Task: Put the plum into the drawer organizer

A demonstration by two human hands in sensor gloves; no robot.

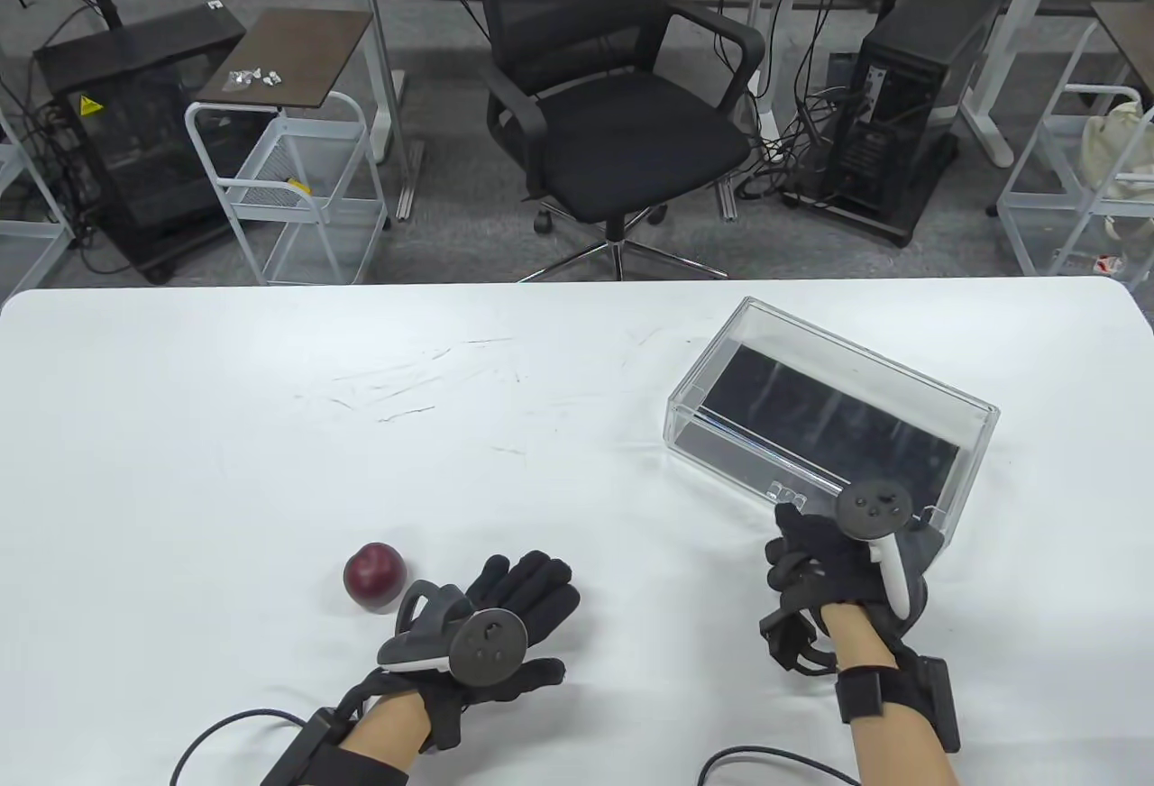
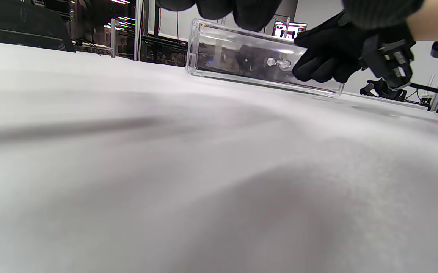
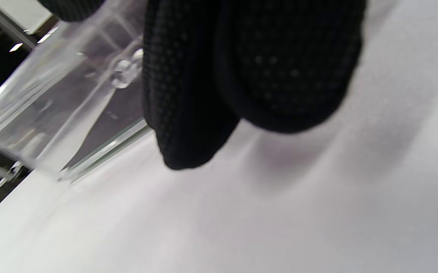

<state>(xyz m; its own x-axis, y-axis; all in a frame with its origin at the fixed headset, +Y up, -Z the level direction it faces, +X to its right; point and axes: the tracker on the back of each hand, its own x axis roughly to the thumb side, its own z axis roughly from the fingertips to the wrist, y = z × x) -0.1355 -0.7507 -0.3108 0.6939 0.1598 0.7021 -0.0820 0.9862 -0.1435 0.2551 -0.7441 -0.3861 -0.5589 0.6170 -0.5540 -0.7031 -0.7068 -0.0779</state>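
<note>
Plum lies untouched beside the flat, spread left hand; right hand (grip unclear) meets the drawer organizer.

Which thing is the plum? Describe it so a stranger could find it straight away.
Look at the white table, near its front edge on the left. Just left of the left hand lies the plum, small, round and dark red, the only coloured thing there; the clear box sits far right.
</note>
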